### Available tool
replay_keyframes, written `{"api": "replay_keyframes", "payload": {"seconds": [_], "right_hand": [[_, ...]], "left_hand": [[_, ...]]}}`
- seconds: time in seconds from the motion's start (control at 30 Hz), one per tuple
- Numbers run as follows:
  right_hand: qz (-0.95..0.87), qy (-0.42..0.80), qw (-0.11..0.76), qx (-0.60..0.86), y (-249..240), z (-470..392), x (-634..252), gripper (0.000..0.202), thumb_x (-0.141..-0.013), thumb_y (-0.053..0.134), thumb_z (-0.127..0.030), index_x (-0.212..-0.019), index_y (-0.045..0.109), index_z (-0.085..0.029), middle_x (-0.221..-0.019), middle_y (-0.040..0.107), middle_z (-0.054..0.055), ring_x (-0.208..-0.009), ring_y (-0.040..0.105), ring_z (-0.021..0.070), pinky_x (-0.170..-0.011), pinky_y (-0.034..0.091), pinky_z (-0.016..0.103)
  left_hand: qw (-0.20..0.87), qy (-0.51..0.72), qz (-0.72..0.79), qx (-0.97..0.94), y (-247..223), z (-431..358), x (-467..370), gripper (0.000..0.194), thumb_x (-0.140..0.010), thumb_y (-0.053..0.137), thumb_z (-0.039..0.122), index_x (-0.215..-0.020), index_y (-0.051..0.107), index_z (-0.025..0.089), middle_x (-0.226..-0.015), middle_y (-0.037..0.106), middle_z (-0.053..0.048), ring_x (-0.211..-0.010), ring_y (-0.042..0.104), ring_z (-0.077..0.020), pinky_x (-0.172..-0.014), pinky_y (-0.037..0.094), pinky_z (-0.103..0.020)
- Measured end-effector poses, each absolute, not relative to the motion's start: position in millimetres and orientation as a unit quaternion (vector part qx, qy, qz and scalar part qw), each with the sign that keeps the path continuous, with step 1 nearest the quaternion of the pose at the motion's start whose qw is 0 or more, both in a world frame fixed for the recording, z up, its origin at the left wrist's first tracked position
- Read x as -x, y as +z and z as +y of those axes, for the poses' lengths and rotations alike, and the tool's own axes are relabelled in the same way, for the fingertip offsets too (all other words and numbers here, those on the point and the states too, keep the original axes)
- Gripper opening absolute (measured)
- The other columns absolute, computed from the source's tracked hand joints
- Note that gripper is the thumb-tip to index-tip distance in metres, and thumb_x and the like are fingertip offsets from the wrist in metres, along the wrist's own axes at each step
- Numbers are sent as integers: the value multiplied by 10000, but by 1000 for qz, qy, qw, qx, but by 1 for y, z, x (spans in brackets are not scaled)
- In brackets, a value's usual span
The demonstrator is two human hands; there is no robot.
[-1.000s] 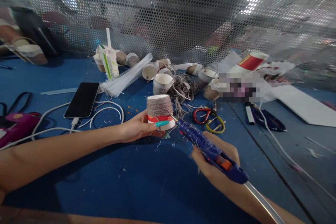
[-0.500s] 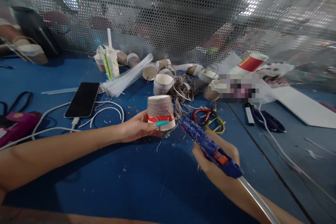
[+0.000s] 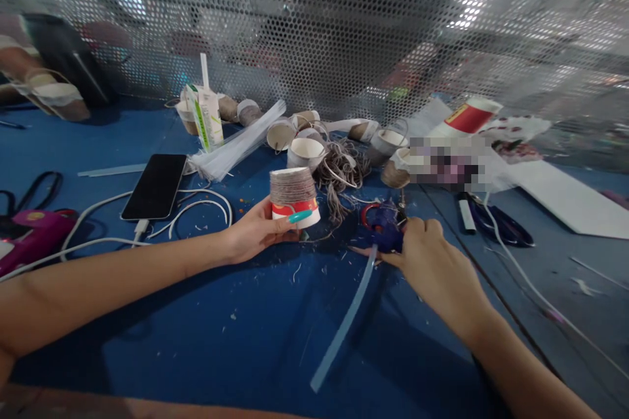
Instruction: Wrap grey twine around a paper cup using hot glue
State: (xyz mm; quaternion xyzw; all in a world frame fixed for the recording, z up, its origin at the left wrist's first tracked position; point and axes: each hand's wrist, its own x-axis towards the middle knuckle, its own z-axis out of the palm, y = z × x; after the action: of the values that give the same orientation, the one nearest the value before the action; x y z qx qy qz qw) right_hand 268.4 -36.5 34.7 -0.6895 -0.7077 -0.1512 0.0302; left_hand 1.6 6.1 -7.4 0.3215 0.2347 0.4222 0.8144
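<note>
Fingers wrapped round its lower part, my left hand (image 3: 258,229) holds a paper cup (image 3: 293,193) wound with grey-brown cord above a red and white band. A loose end of cord trails from the cup over the table. To the right, my right hand (image 3: 427,255) is closed on a blue glue gun (image 3: 383,226), low over red- and yellow-handled scissors. A long translucent glue stick (image 3: 344,321) sticks out of the gun toward the front.
Behind the cup lie cord-wrapped cups (image 3: 305,154), a tangle of grey cord (image 3: 341,167) and clear plastic strips (image 3: 240,144). A phone (image 3: 154,186) with a white cable is at left. Dark-blue-handled scissors (image 3: 504,226) and a white board (image 3: 574,200) lie at right.
My right hand has moved the glue gun away from the cup and turned it, so the glue stick now points front-left. My left hand and the cup have shifted slightly left and up.
</note>
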Motion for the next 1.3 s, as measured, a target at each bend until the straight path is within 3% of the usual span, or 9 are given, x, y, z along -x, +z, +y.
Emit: {"api": "replay_keyframes", "payload": {"seconds": [0.13, 0.3, 0.4, 0.47, 0.53, 0.73, 0.9, 1.13, 1.3], "right_hand": [[-740, -157, 42, 653, 34, -38, -282, 557, -715, 672, -684, -840, 505, -168, -833, 528, 102, -688, 635, 300, -522, 474, 364], [-763, -239, 93, 594, 45, -52, -278, 735, -705, 600, -747, -1111, 541, -137, -1212, 525, 297, -1033, 566, 480, -717, 499, 552], [-797, -206, 218, 524, 55, -63, -258, 549, -837, 531, -663, -1105, 543, -184, -1182, 580, 225, -1078, 572, 417, -850, 473, 574], [-823, -131, 277, 479, 56, -69, -240, 261, -923, 543, -455, -1057, 541, -231, -1115, 634, 134, -1075, 599, 317, -904, 482, 504], [-814, -42, 338, 471, 52, -73, -227, 96, -933, 537, -300, -1007, 526, -241, -1050, 655, 87, -987, 629, 233, -823, 526, 395], [-784, 141, 334, 504, 17, -62, -211, 473, -761, 700, -386, -1127, 453, -218, -1079, 587, 108, -910, 621, 227, -749, 556, 396], [-773, 291, 350, 442, 7, -54, -205, 516, -767, 668, -319, -1110, 287, -258, -1115, 559, 86, -996, 621, 206, -830, 550, 389], [-795, 210, 311, 477, -3, -59, -202, 582, -768, 693, -370, -1151, 276, -232, -1141, 520, 136, -1068, 600, 265, -886, 548, 461], [-809, 185, 314, 462, 0, -58, -203, 294, -830, 620, -278, -1029, 411, -221, -934, 580, 74, -873, 630, 213, -794, 560, 417]], "left_hand": [[815, 413, 239, -328, -9, 7, -2, 512, -570, 901, 158, -1019, 653, 155, -978, 725, -56, -860, 683, -158, -794, 528, -292], [818, 380, 246, -356, -8, 6, -1, 482, -617, 874, 132, -1046, 654, 144, -945, 717, -53, -788, 664, -134, -790, 506, -298], [821, 369, 232, -368, -8, 6, -1, 472, -646, 862, 150, -1067, 649, 144, -938, 710, -58, -803, 657, -144, -812, 493, -317], [823, 371, 224, -367, -10, 6, -2, 478, -661, 864, 209, -1080, 641, 155, -972, 705, -63, -835, 658, -154, -831, 490, -330], [823, 377, 214, -367, -12, 6, -2, 479, -665, 866, 290, -1067, 637, 167, -980, 699, -59, -841, 657, -158, -825, 492, -335], [815, 381, 196, -391, -17, 4, -3, 479, -628, 874, 412, -976, 651, 170, -847, 666, -10, -692, 582, -92, -699, 473, -261], [807, 391, 190, -398, -19, 3, -2, 440, -630, 880, 361, -982, 654, 225, -822, 659, 28, -673, 584, -84, -658, 466, -234], [794, 398, 175, -426, -20, 3, -4, 354, -724, 818, 306, -1027, 669, 199, -1016, 695, -55, -929, 648, -182, -822, 498, -318], [796, 404, 172, -416, -15, 1, -6, 388, -697, 839, 323, -1018, 665, 193, -979, 698, -47, -878, 648, -168, -817, 504, -327]]}}
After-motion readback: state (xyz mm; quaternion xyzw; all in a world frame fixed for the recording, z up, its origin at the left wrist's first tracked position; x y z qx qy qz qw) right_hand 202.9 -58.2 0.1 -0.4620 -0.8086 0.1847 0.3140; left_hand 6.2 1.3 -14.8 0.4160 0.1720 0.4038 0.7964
